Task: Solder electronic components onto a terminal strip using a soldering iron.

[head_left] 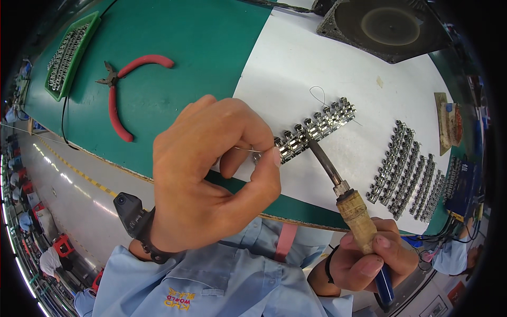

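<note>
My left hand (208,174) is closed, with thumb and forefinger pinching a thin solder wire (244,149). Just beyond those fingertips lies a row of small shiny metal parts (328,120) on white paper; its near end is partly hidden by the hand. My right hand (381,258) grips a soldering iron (355,211) by its worn tan and blue handle. The iron points up and left, its dark tip at the middle of the row; whether it touches a part I cannot tell for certain. A fine wire loop (317,95) stands beside the row's far end.
Red-handled cutters (113,98) lie spread on the green mat (198,31). A green tray (84,50) of metal strips is at far left. More strips (406,169) lie at right, near a stained holder (448,124). A dark fan-like unit (338,26) stands at the back.
</note>
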The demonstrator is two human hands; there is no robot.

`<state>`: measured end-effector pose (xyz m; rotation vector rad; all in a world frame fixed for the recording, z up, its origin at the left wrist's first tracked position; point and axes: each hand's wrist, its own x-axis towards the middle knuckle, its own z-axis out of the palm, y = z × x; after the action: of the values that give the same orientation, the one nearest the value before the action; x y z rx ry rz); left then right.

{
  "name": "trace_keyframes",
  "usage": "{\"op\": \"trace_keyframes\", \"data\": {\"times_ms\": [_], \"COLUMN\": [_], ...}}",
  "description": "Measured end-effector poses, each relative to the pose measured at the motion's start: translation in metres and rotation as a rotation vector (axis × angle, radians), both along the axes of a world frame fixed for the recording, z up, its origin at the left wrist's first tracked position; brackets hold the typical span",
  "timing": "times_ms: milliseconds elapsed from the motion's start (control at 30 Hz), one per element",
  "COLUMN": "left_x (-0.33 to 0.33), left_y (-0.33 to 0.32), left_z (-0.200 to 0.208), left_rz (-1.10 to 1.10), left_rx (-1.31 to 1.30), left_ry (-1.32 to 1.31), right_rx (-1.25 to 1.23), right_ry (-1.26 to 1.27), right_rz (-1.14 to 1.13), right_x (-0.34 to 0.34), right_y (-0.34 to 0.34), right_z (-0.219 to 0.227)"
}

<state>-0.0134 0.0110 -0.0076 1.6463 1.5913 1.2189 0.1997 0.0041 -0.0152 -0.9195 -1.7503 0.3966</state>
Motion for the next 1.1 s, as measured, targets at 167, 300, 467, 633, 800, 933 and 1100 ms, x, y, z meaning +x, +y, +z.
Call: {"op": "trace_keyframes", "data": {"times_ms": [167, 300, 467, 633, 800, 933, 1100], "left_x": [0.0, 0.001, 0.003, 0.001, -0.001, -0.002, -0.003], "left_y": [0.0, 0.0, -0.001, -0.005, -0.005, -0.005, -0.002], "left_z": [0.001, 0.001, 0.0, 0.001, -0.001, -0.002, -0.004], "left_rz": [0.012, 0.028, 0.033, 0.113, 0.089, 0.085, 0.033], "left_rx": [-0.031, -0.055, -0.03, 0.022, 0.009, 0.034, 0.106], "left_ry": [0.022, 0.045, -0.01, -0.128, -0.061, -0.067, -0.028], "right_rx": [-0.011, -0.033, -0.055, -0.081, 0.0, 0.023, 0.003], "right_ry": [0.03, 0.017, 0.036, 0.023, 0.054, 0.08, 0.118], "right_rz": [-0.017, 0.013, 0.02, 0.005, -0.032, -0.063, 0.015], "right_x": [-0.004, -0.004, -0.006, -0.006, -0.005, -0.002, -0.002], "right_y": [-0.002, -0.003, -0.002, -0.001, 0.001, -0.001, 0.0], "right_z": [-0.001, 0.0, 0.003, 0.009, 0.006, 0.004, 0.003]}}
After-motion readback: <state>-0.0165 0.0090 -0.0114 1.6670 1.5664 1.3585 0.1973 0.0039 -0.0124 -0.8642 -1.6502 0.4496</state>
